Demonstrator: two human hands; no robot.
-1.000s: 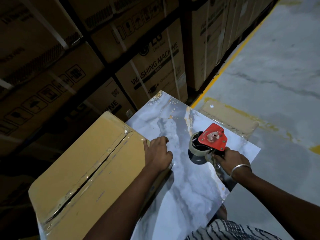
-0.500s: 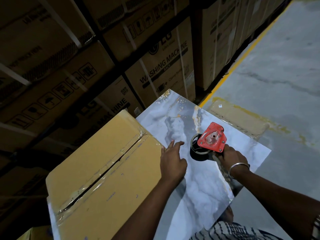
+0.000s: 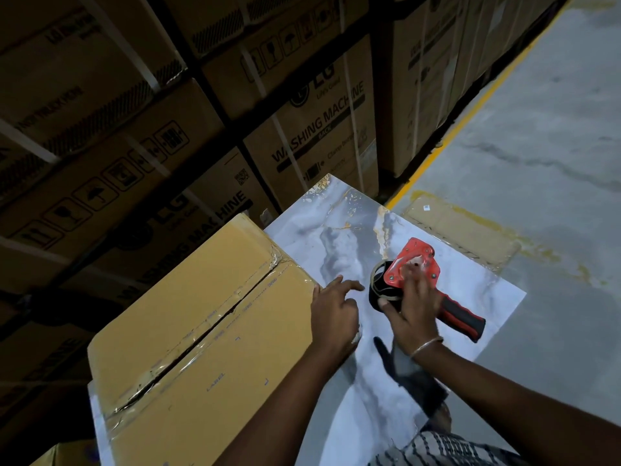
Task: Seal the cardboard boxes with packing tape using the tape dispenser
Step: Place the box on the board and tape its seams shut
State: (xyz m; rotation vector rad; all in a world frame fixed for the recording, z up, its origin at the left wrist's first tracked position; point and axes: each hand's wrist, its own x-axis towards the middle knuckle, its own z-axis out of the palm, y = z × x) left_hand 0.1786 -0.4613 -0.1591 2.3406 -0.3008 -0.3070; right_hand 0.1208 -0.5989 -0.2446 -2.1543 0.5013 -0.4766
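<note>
Head view: right hand (image 3: 411,309) fingers pinch tape roll (image 3: 381,285) on red tape dispenser (image 3: 425,280) lying on desk (image 3: 339,240) (likely freeing tape end). Left hand (image 3: 332,312) fingers loosely spread, bracing taped cardboard box (image 3: 201,331) beside them.

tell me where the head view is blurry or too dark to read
Head view: the right hand over the red tape dispenser is smeared by motion blur; the stacked washing machine cartons at upper left sit in deep shadow, print barely legible; the marble-pattern tabletop shows soft glare; the wide lens tilts and bends the carton edges.
</note>
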